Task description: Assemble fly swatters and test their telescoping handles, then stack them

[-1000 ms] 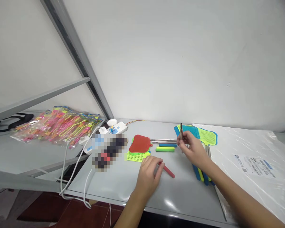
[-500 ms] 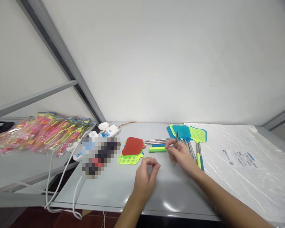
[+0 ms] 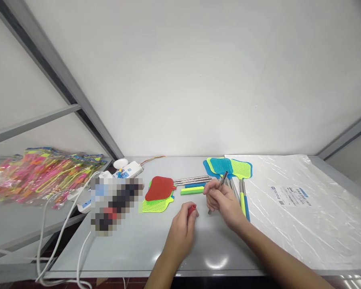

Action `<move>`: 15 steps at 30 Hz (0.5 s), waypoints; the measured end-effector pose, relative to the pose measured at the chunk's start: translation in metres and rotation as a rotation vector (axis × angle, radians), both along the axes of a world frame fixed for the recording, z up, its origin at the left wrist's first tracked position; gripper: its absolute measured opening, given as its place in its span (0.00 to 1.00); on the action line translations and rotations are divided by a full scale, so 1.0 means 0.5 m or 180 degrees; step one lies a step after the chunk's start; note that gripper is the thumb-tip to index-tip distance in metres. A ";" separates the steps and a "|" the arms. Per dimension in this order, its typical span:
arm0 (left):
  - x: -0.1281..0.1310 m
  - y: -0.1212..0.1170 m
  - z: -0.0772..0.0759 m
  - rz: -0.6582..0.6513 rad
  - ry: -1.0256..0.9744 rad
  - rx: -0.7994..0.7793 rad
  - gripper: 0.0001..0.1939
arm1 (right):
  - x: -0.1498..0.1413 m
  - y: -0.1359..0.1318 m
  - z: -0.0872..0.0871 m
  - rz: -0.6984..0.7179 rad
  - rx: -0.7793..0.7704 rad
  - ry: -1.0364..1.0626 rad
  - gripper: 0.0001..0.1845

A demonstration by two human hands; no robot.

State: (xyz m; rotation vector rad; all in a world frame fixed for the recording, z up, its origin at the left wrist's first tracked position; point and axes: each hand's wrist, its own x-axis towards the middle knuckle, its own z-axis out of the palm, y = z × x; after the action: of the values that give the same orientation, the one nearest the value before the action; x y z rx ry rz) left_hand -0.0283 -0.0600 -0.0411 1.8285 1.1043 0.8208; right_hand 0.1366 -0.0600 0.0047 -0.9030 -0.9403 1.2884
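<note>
My left hand (image 3: 183, 226) is closed around a red tube-shaped grip (image 3: 191, 208), whose end shows between thumb and forefinger. To its right, my right hand (image 3: 222, 198) grips a thin metal rod (image 3: 224, 177) slantwise, with one end above the fingers and the other below. Beyond the hands lie green and blue grip tubes (image 3: 192, 190) and several bare metal rods (image 3: 192, 180). A red fly swatter head (image 3: 160, 188) rests on green ones at the left. Fly swatters with blue and green heads (image 3: 241, 168) and metal shafts lie behind my right hand.
A white plastic sheet or bag (image 3: 291, 224) with a label covers the table's right side. At left are a pixelated area (image 3: 117, 204), a power strip (image 3: 132, 170), white cables (image 3: 64, 216) and bagged colourful items (image 3: 48, 176). A wall stands behind.
The view has shifted slightly to the right. More of the red grip shows in my left hand, and the rod in my right hand is tilted more, with its lower end visible.
</note>
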 end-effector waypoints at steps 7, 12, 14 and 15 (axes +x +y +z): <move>0.005 -0.002 -0.002 -0.0044 0.0261 0.0605 0.09 | -0.009 0.000 -0.007 -0.0131 -0.0050 -0.0014 0.06; 0.007 0.000 -0.005 -0.0093 0.0671 0.1120 0.08 | -0.004 0.008 0.001 -0.0196 -0.0070 0.0004 0.06; 0.009 -0.001 -0.005 -0.0080 0.0862 0.1244 0.08 | 0.002 0.012 0.004 -0.0232 -0.0030 -0.0132 0.06; 0.009 -0.001 -0.005 -0.0072 0.0954 0.1292 0.08 | 0.005 0.015 0.005 -0.0259 -0.0028 -0.0198 0.06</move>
State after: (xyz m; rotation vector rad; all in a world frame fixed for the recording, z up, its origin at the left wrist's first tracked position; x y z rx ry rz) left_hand -0.0237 -0.0606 -0.0436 2.3589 1.1589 0.8191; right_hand 0.1389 -0.0526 0.0072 -0.9833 -0.9374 1.2020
